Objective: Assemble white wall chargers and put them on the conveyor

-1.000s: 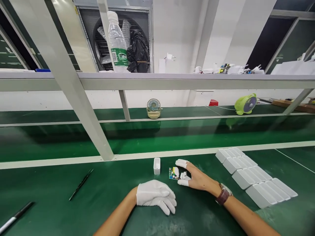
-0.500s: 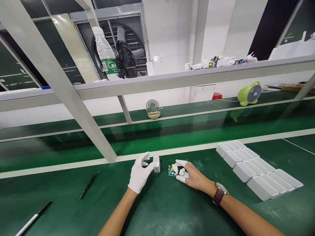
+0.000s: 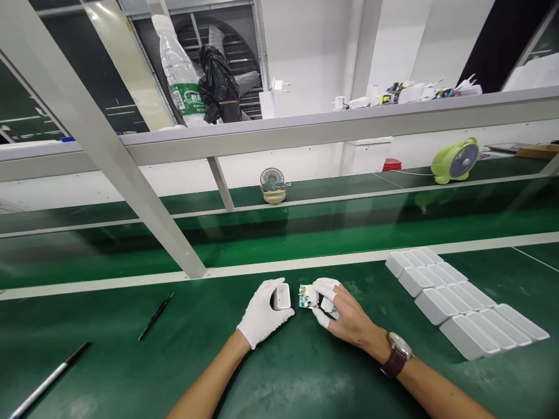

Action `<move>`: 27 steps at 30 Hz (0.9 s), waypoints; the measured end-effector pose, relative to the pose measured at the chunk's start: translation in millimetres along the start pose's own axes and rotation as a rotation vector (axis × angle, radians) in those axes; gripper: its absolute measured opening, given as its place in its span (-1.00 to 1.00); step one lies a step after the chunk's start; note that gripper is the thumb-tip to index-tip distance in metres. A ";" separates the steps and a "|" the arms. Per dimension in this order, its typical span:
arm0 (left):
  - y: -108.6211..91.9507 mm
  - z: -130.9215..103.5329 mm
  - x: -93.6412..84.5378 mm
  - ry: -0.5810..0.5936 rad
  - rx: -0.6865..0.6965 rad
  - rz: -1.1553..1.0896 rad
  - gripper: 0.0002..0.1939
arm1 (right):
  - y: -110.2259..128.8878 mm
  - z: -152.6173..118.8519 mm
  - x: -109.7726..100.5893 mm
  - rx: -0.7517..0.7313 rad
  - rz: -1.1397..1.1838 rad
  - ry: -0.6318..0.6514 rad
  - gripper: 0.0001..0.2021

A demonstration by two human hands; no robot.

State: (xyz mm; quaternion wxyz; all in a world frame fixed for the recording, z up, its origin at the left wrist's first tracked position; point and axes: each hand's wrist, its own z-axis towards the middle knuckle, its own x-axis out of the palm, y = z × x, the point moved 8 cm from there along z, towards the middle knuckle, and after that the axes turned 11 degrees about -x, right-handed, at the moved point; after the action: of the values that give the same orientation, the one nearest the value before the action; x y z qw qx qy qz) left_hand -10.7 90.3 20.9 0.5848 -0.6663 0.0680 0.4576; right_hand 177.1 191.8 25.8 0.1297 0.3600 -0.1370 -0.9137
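White-gloved left hand (image 3: 263, 314) grips a small white rectangular plastic box (image 3: 283, 297); the right hand (image 3: 348, 315), fingertips white-covered, pinches a green circuit board (image 3: 304, 296)

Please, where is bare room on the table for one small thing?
Bare green tabletop: between the slim black tool and white-gloved left hand; also between the finger-capped right hand and rows of white plastic boxes. Crowded: between the hands, where a white open box and green circuit board are close.

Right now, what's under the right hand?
A circuit board juts out past the right hand; a white piece shows within its curl. How far the board runs underneath is covered.
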 end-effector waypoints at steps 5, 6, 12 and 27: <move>-12.9 -18.2 15.4 -0.077 0.241 0.069 -0.19 | 25.9 6.7 -16.7 -0.110 -0.021 -0.084 -0.42; -13.6 -20.3 17.3 -0.084 0.264 0.080 -0.19 | 28.2 6.9 -16.5 -0.105 -0.015 -0.075 -0.42; -16.0 -24.0 17.7 -0.083 0.339 0.068 -0.17 | 39.4 7.0 -11.8 -0.141 -0.018 0.010 -0.47; -16.3 -27.9 22.7 -0.072 0.416 0.101 -0.25 | 38.1 2.7 -7.8 -0.159 -0.047 0.048 -0.34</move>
State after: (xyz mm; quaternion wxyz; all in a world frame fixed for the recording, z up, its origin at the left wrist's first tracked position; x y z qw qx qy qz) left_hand 27.3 82.0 14.1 0.6882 -0.5102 0.1732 0.4858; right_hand 186.0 159.5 45.7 0.1395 0.3735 -0.0524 -0.9156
